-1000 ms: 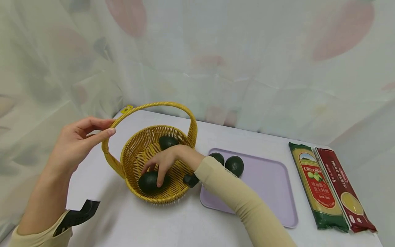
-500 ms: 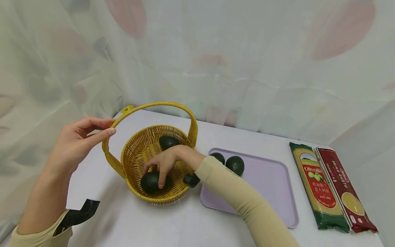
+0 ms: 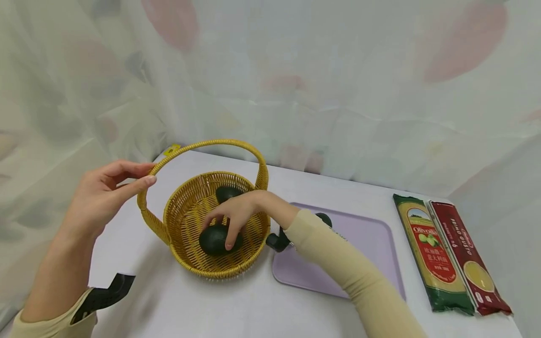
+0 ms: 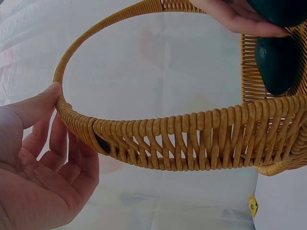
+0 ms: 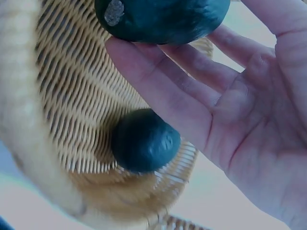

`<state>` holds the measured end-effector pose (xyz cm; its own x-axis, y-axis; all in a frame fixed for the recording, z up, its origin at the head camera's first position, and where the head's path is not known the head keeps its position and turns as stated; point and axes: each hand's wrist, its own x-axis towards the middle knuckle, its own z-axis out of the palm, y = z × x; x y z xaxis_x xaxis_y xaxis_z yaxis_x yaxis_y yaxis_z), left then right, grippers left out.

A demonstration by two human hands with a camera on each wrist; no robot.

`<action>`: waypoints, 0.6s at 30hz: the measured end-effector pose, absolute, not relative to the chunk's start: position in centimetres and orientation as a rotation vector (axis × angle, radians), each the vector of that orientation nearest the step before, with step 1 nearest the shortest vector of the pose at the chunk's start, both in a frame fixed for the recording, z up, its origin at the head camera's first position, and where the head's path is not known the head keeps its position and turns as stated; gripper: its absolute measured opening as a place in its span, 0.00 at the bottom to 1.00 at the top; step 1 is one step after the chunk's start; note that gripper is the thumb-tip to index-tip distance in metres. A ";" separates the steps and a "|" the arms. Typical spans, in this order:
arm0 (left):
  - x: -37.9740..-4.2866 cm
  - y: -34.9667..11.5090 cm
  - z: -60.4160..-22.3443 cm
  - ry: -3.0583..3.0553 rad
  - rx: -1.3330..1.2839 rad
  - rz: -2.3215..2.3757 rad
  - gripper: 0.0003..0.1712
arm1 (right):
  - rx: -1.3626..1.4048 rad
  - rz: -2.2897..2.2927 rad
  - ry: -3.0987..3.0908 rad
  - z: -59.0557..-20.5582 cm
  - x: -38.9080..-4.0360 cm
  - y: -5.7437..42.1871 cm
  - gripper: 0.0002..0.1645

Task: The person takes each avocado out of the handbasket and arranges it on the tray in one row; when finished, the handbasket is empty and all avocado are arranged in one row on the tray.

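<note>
In the head view my left hand (image 3: 103, 192) pinches the arched handle (image 3: 211, 142) of a yellow wicker basket (image 3: 173, 244) between thumb and fingers. Inside the basket, my right hand (image 3: 234, 213) grips a dark green avocado (image 3: 214, 241) by its sides. The right wrist view shows this avocado (image 5: 168, 21) between thumb and fingertips, apparently raised off the woven bottom. Behind it a second avocado (image 3: 227, 192) lies against the basket's far side. That second avocado (image 4: 277, 64) also shows in the left wrist view, below the right hand's fingers.
Right of the basket lies a pale purple tray (image 3: 367, 234), partly covered by my right forearm. One avocado (image 3: 324, 218) on it peeks out behind the sleeve. Two long pasta packs, one green and gold (image 3: 435, 253) and one dark red (image 3: 469, 253), lie at the far right.
My right hand and its avocado have shifted right and slightly away from the basket's near left side. The right forearm now hides more of the tray's avocados. My left hand stays on the handle.
</note>
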<state>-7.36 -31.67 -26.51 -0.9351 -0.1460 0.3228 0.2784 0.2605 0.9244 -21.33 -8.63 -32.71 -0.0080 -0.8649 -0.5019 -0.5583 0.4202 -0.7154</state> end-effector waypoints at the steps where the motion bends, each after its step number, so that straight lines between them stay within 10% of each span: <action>1: -7.4 -31.7 -26.5 -2.192 -0.121 -1.724 0.09 | -1.244 -0.401 1.687 -32.6 -21.5 -8.3 0.44; 18: -7.7 -31.9 -26.7 -2.204 -0.119 -1.712 0.08 | -1.240 -0.589 1.720 -30.3 -23.4 -2.4 0.42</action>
